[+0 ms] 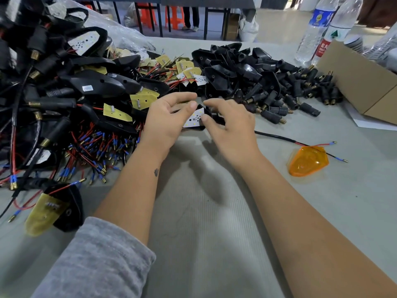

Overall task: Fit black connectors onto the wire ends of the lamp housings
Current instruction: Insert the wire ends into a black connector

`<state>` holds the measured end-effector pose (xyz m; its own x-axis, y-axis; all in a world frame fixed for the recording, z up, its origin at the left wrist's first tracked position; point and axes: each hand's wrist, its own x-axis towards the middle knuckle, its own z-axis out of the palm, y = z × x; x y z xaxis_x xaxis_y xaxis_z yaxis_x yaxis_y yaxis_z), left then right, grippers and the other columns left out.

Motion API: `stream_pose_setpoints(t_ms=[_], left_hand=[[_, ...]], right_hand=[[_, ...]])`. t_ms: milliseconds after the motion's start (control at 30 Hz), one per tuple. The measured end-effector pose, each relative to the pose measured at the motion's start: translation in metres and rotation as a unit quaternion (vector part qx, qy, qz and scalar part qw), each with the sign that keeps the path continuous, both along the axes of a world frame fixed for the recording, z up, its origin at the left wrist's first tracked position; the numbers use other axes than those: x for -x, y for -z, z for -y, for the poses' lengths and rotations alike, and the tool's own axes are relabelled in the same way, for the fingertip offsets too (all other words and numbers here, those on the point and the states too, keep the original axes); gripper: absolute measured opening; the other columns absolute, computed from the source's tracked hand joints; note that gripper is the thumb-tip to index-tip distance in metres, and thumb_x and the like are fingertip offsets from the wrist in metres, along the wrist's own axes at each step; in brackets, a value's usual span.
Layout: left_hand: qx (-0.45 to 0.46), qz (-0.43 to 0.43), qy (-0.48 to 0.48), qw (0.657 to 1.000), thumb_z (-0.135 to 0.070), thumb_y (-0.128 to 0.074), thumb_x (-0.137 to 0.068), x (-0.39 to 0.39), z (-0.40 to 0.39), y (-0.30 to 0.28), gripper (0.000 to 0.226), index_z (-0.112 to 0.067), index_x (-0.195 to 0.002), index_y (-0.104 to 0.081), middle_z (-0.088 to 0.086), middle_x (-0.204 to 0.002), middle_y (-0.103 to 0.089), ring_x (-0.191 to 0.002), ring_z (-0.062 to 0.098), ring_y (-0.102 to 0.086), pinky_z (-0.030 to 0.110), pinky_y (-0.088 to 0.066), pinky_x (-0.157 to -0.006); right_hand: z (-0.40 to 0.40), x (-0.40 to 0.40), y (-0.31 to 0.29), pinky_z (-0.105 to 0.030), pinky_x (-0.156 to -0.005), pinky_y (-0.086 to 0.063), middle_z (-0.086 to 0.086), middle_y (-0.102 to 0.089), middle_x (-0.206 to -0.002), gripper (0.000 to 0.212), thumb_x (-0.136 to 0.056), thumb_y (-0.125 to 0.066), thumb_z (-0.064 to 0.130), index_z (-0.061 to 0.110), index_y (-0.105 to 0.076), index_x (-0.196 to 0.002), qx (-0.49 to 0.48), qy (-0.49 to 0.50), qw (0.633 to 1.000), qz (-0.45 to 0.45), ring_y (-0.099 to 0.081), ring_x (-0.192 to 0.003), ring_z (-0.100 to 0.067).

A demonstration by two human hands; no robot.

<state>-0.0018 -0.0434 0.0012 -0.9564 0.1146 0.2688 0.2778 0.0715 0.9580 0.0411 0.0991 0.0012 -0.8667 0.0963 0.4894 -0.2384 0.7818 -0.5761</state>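
Here I'm working at the counter point(214, 233), just in front of the connector heap point(290, 91). Both hands are closing on one lamp housing point(196, 118): the left hand point(165, 119) is pinching its near edge, the right hand point(232, 123) curling round its far side. Its wire point(279, 137) is trailing right, so next I judge I'm needing a connector.

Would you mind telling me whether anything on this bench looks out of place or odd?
One thing stands out: a single orange lens lies alone on the grey mat, right of the right hand, with a loose wire running over it. Everything else sits in piles. Both hands hold a lamp housing.
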Motion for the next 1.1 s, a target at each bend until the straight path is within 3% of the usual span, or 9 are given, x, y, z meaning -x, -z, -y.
stream_pose_setpoints(t_ms=[133, 233, 367, 567, 767, 833, 967, 1033, 1100], left_hand=[[-0.039, 0.004, 0.041, 0.998, -0.012, -0.071, -0.087, -0.001, -0.004, -0.001, 0.023, -0.023, -0.107, -0.067, 0.002, -0.097, -0.076, -0.095, 0.013, -0.071, 0.022, -0.055, -0.081], [-0.039, 0.013, 0.034, 0.999, -0.017, -0.073, -0.086, -0.001, -0.005, 0.0, 0.019, -0.026, -0.102, -0.069, -0.004, -0.095, -0.076, -0.094, 0.008, -0.071, 0.018, -0.053, -0.079], [-0.03, 0.021, 0.046, 0.998, -0.007, -0.071, -0.085, 0.0, -0.006, 0.003, 0.025, -0.025, -0.102, -0.069, -0.006, -0.092, -0.076, -0.091, 0.007, -0.07, 0.019, -0.053, -0.077], [-0.014, 0.01, 0.059, 0.998, -0.006, -0.067, -0.088, 0.0, -0.004, 0.004, 0.026, -0.028, -0.103, -0.069, -0.005, -0.098, -0.076, -0.096, 0.007, -0.069, 0.022, -0.053, -0.079], [-0.038, 0.018, 0.063, 0.997, -0.002, -0.07, -0.085, 0.0, -0.004, 0.004, 0.029, -0.022, -0.105, -0.068, -0.001, -0.096, -0.076, -0.095, 0.012, -0.071, 0.021, -0.054, -0.078], [-0.051, 0.032, 0.05, 0.997, -0.003, -0.074, -0.082, 0.001, -0.005, 0.005, 0.031, -0.021, -0.107, -0.067, 0.001, -0.095, -0.076, -0.094, 0.015, -0.072, 0.025, -0.055, -0.08], [-0.136, 0.102, -0.029, 0.985, -0.013, -0.084, -0.072, 0.001, -0.012, 0.007, 0.041, -0.019, -0.109, -0.067, 0.013, -0.107, -0.071, -0.097, 0.025, -0.07, 0.046, -0.057, -0.087], [-0.167, 0.108, -0.071, 0.978, -0.017, -0.085, -0.072, -0.001, -0.018, 0.007, 0.046, -0.013, -0.113, -0.065, 0.009, -0.098, -0.069, -0.088, 0.022, -0.067, 0.047, -0.057, -0.086], [-0.157, 0.098, -0.074, 0.98, -0.023, -0.083, -0.074, -0.002, -0.024, 0.009, 0.032, -0.016, -0.101, -0.067, 0.002, -0.085, -0.067, -0.082, 0.017, -0.065, 0.047, -0.058, -0.081]], right_hand=[[0.003, 0.002, 0.001, -0.05, -0.095, -0.042, 0.004, -0.07, -0.088, 0.02, -0.095, -0.058, 0.034, 0.027, -0.063, -0.113, 0.093, -0.012, 0.995, 0.034, -0.061, -0.095, -0.024], [0.002, 0.001, 0.002, -0.051, -0.096, -0.043, 0.006, -0.071, -0.093, 0.015, -0.095, -0.06, 0.033, 0.027, -0.067, -0.107, 0.155, -0.011, 0.986, 0.06, -0.062, -0.1, -0.022], [-0.001, 0.002, 0.001, -0.046, -0.097, -0.046, 0.005, -0.072, -0.094, 0.015, -0.092, -0.065, 0.029, 0.022, -0.071, -0.104, 0.192, -0.009, 0.978, 0.075, -0.065, -0.097, -0.014], [-0.004, 0.003, 0.001, -0.039, -0.087, -0.05, 0.008, -0.07, -0.084, 0.018, -0.095, -0.06, 0.026, 0.017, -0.075, -0.098, 0.205, -0.02, 0.975, 0.087, -0.062, -0.086, -0.011], [-0.002, 0.004, 0.001, -0.046, -0.092, -0.047, 0.004, -0.069, -0.083, 0.015, -0.094, -0.06, 0.024, 0.016, -0.072, -0.096, 0.186, -0.028, 0.978, 0.09, -0.062, -0.086, -0.016], [-0.002, 0.004, 0.001, -0.045, -0.09, -0.049, 0.001, -0.069, -0.083, 0.014, -0.094, -0.061, 0.023, 0.015, -0.072, -0.094, 0.199, -0.035, 0.975, 0.093, -0.061, -0.083, -0.016], [-0.004, 0.004, -0.001, -0.038, -0.079, -0.051, -0.009, -0.07, -0.083, 0.01, -0.092, -0.065, 0.018, 0.012, -0.072, -0.088, 0.248, -0.04, 0.965, 0.078, -0.059, -0.075, -0.013], [-0.003, 0.005, 0.0, -0.038, -0.078, -0.051, -0.014, -0.071, -0.086, 0.011, -0.091, -0.066, 0.016, 0.008, -0.072, -0.089, 0.264, -0.037, 0.961, 0.069, -0.061, -0.076, -0.021], [-0.002, 0.006, 0.001, -0.039, -0.082, -0.051, -0.012, -0.071, -0.087, 0.013, -0.092, -0.065, 0.017, 0.006, -0.073, -0.091, 0.261, -0.029, 0.963, 0.066, -0.065, -0.084, -0.026]])
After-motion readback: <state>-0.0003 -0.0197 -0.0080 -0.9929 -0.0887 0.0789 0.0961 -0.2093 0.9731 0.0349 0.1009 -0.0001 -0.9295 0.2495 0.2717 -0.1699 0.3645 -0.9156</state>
